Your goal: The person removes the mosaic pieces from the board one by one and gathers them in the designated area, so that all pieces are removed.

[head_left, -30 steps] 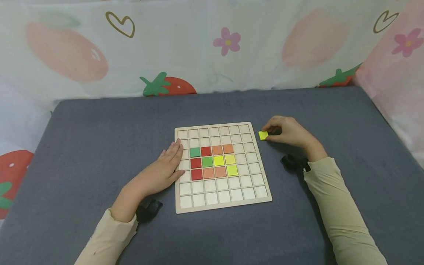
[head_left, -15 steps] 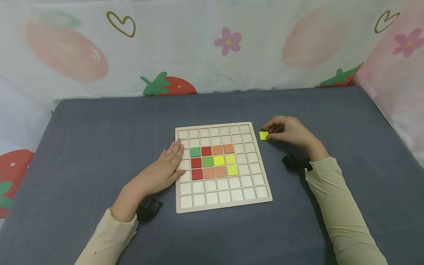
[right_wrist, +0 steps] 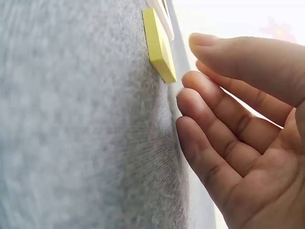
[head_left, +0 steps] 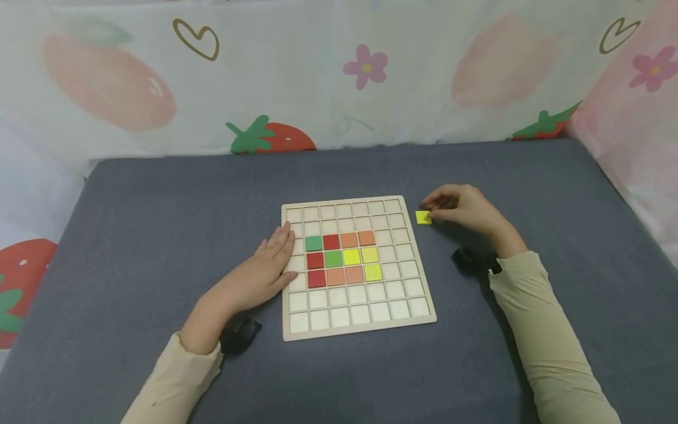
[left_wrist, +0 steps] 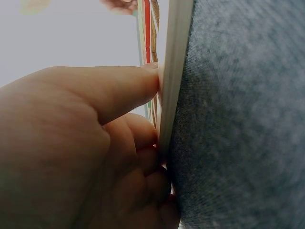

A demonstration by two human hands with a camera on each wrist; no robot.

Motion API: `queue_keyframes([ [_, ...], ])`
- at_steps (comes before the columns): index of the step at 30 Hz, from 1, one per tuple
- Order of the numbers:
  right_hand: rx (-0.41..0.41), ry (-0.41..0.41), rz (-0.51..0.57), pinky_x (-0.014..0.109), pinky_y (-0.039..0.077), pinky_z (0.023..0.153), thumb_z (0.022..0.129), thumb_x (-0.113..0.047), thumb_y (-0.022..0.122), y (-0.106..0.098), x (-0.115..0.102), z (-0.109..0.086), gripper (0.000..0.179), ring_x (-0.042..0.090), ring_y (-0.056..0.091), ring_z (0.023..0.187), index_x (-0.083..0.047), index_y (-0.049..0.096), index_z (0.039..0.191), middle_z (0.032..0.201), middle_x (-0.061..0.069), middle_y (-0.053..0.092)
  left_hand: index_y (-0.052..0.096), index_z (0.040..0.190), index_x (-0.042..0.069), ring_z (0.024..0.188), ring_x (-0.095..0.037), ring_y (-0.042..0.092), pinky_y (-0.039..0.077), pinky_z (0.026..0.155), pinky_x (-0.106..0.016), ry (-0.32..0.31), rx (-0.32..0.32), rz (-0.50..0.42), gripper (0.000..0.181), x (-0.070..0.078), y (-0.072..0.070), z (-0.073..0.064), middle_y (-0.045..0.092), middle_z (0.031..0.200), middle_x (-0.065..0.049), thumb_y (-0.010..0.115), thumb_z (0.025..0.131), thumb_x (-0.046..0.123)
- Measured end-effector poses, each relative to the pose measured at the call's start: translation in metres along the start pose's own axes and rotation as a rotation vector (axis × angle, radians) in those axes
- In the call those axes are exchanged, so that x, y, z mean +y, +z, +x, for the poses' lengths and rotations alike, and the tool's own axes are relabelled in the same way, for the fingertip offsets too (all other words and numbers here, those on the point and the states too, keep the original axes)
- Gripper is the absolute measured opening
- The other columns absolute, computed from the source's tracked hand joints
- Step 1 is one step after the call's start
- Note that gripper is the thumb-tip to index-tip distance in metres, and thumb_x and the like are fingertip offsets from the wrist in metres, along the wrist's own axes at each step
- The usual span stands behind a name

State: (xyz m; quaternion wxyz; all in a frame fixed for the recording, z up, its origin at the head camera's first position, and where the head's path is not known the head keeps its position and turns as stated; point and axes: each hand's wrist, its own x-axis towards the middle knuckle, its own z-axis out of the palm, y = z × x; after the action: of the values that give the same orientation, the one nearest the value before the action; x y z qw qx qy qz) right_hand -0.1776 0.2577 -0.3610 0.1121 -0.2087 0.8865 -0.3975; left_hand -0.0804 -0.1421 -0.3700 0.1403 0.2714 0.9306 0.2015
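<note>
A pale wooden grid board (head_left: 359,315) lies on the grey cloth, with red (head_left: 316,278), green (head_left: 333,258), orange (head_left: 354,274) and yellow (head_left: 351,257) square tiles set in its middle cells. My left hand (head_left: 262,268) rests flat on the board's left edge, fingers extended; in the left wrist view the thumb touches that edge (left_wrist: 175,62). To the board's upper right a loose yellow tile (right_wrist: 155,40) lies flat on the cloth. My right hand (head_left: 463,212) hovers right beside it, thumb and fingers bent but parted; the right wrist view shows a gap between fingertips and tile.
Grey cloth (head_left: 175,218) covers the table around the board. A white curtain (head_left: 413,88) printed with fruit and flowers hangs behind the far edge. Black wrist cameras sit under the left wrist (head_left: 241,335) and the right wrist (head_left: 468,261).
My right hand's fingers have come away from the loose yellow tile, which stays on the cloth in nearly the same spot. My left hand holds its place on the board.
</note>
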Motion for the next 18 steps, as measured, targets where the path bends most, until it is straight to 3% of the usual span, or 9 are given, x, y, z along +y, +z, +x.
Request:
queue_keyframes([
  [18,0.000,0.014,0.084,0.029,0.051,0.071,0.088,-0.008,0.067,0.013,-0.036,0.010,0.025,0.016,0.063,0.083,0.005,0.065,0.109,0.099,0.015,0.065,0.015,0.146,-0.010,0.142,-0.034,0.004,0.013,0.112,-0.051,0.004,0.003,0.001,0.069,0.001,-0.002,-0.001,0.004,0.155,-0.022,0.051,0.098,0.024],
])
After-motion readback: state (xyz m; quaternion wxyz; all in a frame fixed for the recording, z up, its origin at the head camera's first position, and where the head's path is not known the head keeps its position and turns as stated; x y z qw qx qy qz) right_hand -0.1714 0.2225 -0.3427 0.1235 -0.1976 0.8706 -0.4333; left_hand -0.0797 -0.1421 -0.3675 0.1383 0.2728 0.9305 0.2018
